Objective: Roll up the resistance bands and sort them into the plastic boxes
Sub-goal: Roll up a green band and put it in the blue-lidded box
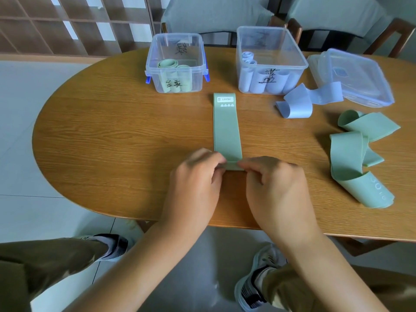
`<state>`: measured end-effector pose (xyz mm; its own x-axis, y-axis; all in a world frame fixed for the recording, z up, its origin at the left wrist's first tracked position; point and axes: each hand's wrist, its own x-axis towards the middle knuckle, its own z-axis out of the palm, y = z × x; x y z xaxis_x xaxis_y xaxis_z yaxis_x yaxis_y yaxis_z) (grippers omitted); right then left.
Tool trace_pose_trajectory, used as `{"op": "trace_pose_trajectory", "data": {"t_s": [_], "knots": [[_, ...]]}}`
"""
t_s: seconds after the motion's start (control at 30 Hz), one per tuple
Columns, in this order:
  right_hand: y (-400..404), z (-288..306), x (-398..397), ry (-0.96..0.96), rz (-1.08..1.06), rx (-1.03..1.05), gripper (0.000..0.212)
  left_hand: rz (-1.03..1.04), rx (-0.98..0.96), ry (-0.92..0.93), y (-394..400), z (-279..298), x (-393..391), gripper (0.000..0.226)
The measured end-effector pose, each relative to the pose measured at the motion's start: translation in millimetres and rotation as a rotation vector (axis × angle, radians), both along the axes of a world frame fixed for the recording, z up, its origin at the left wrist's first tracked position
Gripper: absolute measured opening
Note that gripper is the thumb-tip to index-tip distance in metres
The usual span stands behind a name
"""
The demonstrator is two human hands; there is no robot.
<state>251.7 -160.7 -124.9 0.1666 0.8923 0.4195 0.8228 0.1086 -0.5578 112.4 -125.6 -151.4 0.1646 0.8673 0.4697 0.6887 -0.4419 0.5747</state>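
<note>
- Green band [227, 129] lies flat on the tabletop [117, 136], centre, long axis running straight away from me toward the boxes; far end carries a "HEAVY" label printed upside down from my side.
- Near end of it is folded over into a short first turn, right at my fingertips.
- Left hand [195, 183]: grip curled, fingertips pinching the left corner of the folded near end.
- Right hand [273, 188]: grip curled the same way, pinching the right corner of that end. The two hands sit side by side, nearly touching.
- Small clear box [175, 64], blue latches, far left of the band's tip, black handwriting on the wall; rolled green bands inside.
- Larger clear box [271, 61], far right of the band's tip, also handwritten; rolled blue bands inside.
- Loose blue band [299, 104] lies crumpled just in front of the larger box, one end running up toward the clear lids [353, 75] stacked on the right.
- Two loose green bands [360, 154] lie tangled at the right edge, well apart from my hands; I see pale lettering on the nearer one but cannot read it.
</note>
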Motion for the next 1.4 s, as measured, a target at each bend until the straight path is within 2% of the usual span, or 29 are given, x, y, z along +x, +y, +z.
{"op": "trace_pose_trajectory", "data": {"t_s": [0.17, 0.3, 0.47, 0.73, 0.93, 1.1, 1.4], "knots": [[2, -6, 0, -0.212, 0.042, -0.019, 0.035, -0.013, 0.009, 0.053, -2, -1, 0, 0.015], [5, -6, 1, -0.268, 0.034, -0.032, 0.034, -0.002, 0.007, 0.129, -4, -2, -4, 0.022], [12, -6, 1, -0.258, 0.029, -0.022, 0.035, -0.004, 0.034, 0.24, -12, -1, -10, 0.026], [18, -13, 1, -0.328, 0.023, -0.07, 0.059, 0.024, -0.05, 0.409, -3, -3, -11, 0.043], [18, -16, 6, -0.209, 0.005, 0.047, 0.045, 0.054, -0.061, 0.463, 8, -4, -12, 0.044], [18, -14, 1, -0.152, 0.075, 0.138, 0.043, 0.036, -0.068, 0.503, 19, -3, -14, 0.046], [25, -16, -4, -0.228, 0.122, 0.19, 0.039, -0.016, -0.135, 0.534, 40, 8, -13, 0.054]]}}
